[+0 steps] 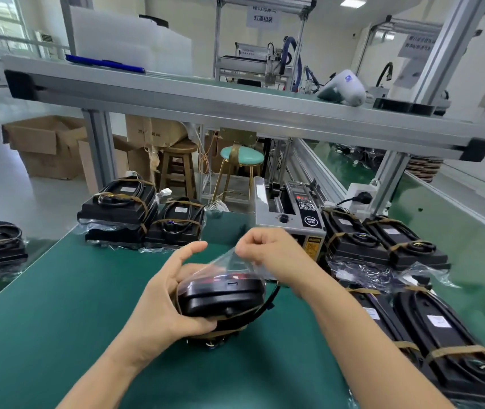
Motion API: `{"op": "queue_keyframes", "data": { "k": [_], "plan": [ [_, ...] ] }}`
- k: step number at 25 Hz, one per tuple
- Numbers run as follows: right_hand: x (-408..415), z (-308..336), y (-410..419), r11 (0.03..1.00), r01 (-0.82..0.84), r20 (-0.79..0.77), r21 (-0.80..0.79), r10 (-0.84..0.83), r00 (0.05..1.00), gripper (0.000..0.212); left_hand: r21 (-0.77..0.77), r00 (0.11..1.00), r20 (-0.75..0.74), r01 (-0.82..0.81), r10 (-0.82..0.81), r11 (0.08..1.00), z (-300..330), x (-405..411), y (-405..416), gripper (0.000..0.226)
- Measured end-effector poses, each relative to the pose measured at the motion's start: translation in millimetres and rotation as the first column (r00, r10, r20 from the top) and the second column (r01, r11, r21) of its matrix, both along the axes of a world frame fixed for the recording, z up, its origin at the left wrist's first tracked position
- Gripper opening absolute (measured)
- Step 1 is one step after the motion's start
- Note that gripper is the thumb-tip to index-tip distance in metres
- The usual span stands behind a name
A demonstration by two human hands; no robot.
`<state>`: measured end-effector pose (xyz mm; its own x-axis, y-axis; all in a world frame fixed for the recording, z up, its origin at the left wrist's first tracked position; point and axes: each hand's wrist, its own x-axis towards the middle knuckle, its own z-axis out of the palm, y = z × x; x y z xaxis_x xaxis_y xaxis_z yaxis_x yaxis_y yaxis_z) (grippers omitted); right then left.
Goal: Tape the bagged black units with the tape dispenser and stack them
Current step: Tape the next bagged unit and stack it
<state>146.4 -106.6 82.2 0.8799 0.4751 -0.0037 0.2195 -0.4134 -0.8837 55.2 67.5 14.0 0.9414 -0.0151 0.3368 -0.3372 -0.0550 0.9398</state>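
The left hand (158,302) gripped a bagged black unit (220,299), stood on end on the green desk (58,305) just in front of the tape dispenser (291,211). The right hand (268,252) pinched the loose clear bag flap (229,261) above the unit, fingers curled tight on the film. Taped units were stacked left of the dispenser (120,208); more bagged ones lay right of it (383,240). Risk noted: the thin flap could slip or tear under the pull, or the upright unit could tip from the one-handed hold, leaving the fold slack before taping.
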Motion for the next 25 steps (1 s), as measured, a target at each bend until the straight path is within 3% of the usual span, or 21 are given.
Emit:
{"op": "queue_keyframes", "data": {
  "k": [2, 4, 6, 8, 9, 12, 15, 17, 19, 22, 25],
  "plan": [
    [6, -5, 3, 0.996, -0.037, -0.17, -0.08, 0.023, 0.985, 0.019, 0.082, 1.0, 0.015, 0.022, -0.024, 0.996, 2, -4, -2, 0.112],
    [9, -7, 5, 0.989, -0.095, -0.202, -0.11, 0.072, 0.977, 0.016, 0.314, 0.988, 0.156, -0.056, 0.007, 0.948, 7, -8, -3, 0.113],
    [10, -10, 9, 0.987, -0.11, -0.225, -0.121, 0.081, 0.971, 0.007, 0.59, 0.915, 0.402, -0.248, -0.014, 0.769, 18, -7, -1, 0.105],
    [9, -13, 10, 0.997, -0.046, -0.286, -0.064, 0.026, 0.958, 0.008, 0.707, 0.861, 0.485, -0.283, -0.152, 0.648, 27, -2, -1, 0.093],
    [10, -17, 8, 1.0, -0.014, -0.323, -0.004, 0.012, 0.946, 0.009, 0.711, 0.873, 0.455, -0.237, -0.176, 0.662, 29, -2, -1, 0.088],
    [5, -35, -4, 0.966, 0.027, -0.43, 0.258, 0.09, 0.898, 0.008, 0.553, 0.938, 0.341, -0.153, -0.055, 0.819, 28, -2, 1, 0.084],
    [-2, -55, -11, 0.883, 0.105, -0.475, 0.457, 0.143, 0.868, 0.01, 0.513, 0.95, 0.313, -0.164, -0.005, 0.842, 23, -1, 7, 0.075],
    [-4, -65, -10, 0.869, 0.198, -0.452, 0.454, 0.033, 0.891, 0.018, 0.469, 0.968, 0.25, -0.152, 0.034, 0.87, 22, 1, 11, 0.075],
    [-3, -75, -11, 0.811, 0.403, -0.454, 0.424, -0.196, 0.869, 0.019, 0.437, 0.967, 0.225, -0.211, 0.121, 0.874, 23, -1, 14, 0.07],
    [4, -83, -21, 0.614, 0.678, -0.479, 0.403, -0.489, 0.728, 0.012, 0.48, 0.907, 0.349, -0.388, 0.235, 0.787, 17, -6, 10, 0.057],
    [13, -81, -24, 0.514, 0.756, -0.469, 0.406, -0.593, 0.655, 0.017, 0.472, 0.851, 0.447, -0.487, 0.276, 0.735, 5, -7, 4, 0.055]
  ]
}}
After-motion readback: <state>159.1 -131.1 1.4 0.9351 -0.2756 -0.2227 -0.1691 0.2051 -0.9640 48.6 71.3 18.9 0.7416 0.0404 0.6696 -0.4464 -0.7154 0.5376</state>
